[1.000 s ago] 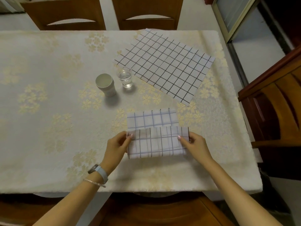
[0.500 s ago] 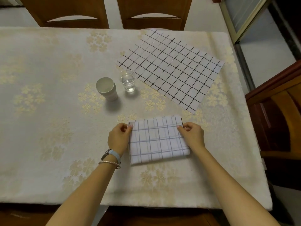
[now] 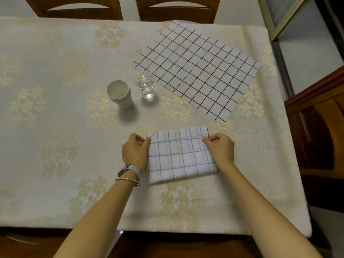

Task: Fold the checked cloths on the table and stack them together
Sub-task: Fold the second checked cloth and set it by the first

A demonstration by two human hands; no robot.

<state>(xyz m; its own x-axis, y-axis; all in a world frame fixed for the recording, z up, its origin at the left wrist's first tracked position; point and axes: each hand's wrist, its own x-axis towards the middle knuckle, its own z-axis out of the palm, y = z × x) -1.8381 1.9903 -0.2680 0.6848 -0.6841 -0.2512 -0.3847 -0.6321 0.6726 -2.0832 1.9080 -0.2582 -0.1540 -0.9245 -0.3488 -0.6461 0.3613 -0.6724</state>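
A white cloth with pale blue-grey checks (image 3: 179, 155) lies folded into a rectangle near the table's front edge. My left hand (image 3: 134, 150) pinches its far left corner and my right hand (image 3: 219, 148) pinches its far right corner, both at the far edge of the fold. A second white cloth with thin black checks (image 3: 197, 68) lies spread flat and unfolded at the back right of the table, set at an angle.
A white ceramic cup (image 3: 120, 94) and a clear plastic cup of water (image 3: 146, 84) stand just beyond the folded cloth, to the left of the spread cloth. A cream floral tablecloth (image 3: 55, 127) covers the table. Wooden chairs (image 3: 175, 8) stand behind and at the right.
Both hands carried the near edge of the blue-checked cloth away from me and laid it on the far edge, halving the cloth. The hands now rest at the far corners.
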